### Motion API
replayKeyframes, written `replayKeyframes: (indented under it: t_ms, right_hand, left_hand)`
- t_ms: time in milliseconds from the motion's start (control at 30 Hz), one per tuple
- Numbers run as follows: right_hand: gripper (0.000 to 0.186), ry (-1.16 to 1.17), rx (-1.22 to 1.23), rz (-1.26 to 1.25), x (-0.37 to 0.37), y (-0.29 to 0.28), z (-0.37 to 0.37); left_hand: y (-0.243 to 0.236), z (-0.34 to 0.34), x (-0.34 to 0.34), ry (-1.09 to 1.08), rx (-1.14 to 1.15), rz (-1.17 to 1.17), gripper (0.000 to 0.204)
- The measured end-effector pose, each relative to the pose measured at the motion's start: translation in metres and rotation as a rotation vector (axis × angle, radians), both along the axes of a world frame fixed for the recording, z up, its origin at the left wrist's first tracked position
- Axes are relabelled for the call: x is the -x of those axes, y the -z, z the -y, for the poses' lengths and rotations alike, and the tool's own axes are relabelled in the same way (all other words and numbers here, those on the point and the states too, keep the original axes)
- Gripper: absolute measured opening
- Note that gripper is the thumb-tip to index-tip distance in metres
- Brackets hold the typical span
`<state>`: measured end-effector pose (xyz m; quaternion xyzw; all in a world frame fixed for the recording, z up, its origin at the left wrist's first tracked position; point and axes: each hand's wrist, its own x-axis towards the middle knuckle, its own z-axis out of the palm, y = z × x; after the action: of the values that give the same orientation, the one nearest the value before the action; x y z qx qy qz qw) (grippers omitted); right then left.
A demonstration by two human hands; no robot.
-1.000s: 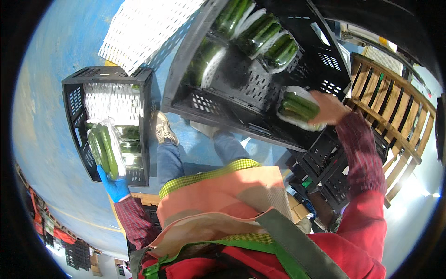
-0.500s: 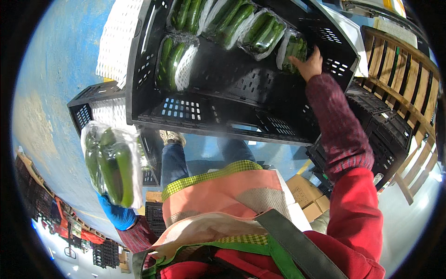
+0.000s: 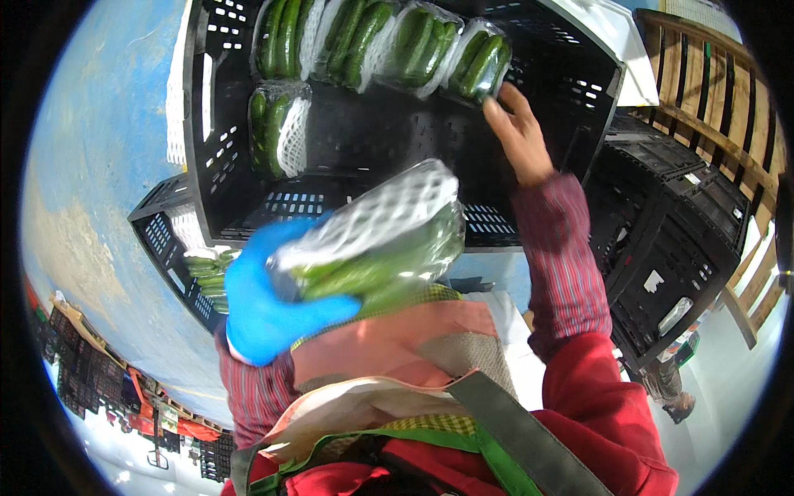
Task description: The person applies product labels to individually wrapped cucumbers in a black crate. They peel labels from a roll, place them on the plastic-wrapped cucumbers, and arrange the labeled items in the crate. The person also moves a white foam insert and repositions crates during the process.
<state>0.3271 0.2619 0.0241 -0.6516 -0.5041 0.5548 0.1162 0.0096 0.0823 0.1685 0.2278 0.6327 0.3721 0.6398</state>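
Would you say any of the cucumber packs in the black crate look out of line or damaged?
Nothing looks damaged. Four packs sit in a row along the far wall of the black crate, the right hand touching the end pack. A fifth pack lies alone below them. The gloved left hand holds another pack, blurred.

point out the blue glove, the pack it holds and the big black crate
left hand, blue glove (image 3: pixel 265 310), head view, back of the glove
cucumber pack (image 3: pixel 376 248), head view, middle of the wrap
black crate (image 3: pixel 364 140), head view, bare floor

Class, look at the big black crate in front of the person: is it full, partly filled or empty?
Partly filled. The black crate holds five cucumber packs, four along its far side and one below them, while the rest of its floor is bare.
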Motion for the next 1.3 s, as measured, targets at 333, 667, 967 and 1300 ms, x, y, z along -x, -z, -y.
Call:
replayKeyframes:
  t_ms: [333,667,967,1300]
  right_hand:
    - [0.111,-0.633,0.097,-0.262,0.036,-0.083,0.037]
    - [0.077,0.136,-0.341,0.622,-0.072,0.036,-0.026]
    - [0.085,0.093,-0.509,0.526,-0.084,0.117,-0.069]
    - [0.049,-0.567,-0.205,1.313,-0.125,0.109,-0.129]
  left_hand:
    - [0.083,-0.128,-0.055,0.638,-0.277,0.114,0.070]
    - [0.051,-0.061,-0.009,-0.007,-0.551,-0.452,0.058]
    - [0.050,0.087,-0.032,-0.573,-0.037,0.235,0.049]
    - [0.086,0.198,-0.018,-0.907,0.116,0.340,0.050]
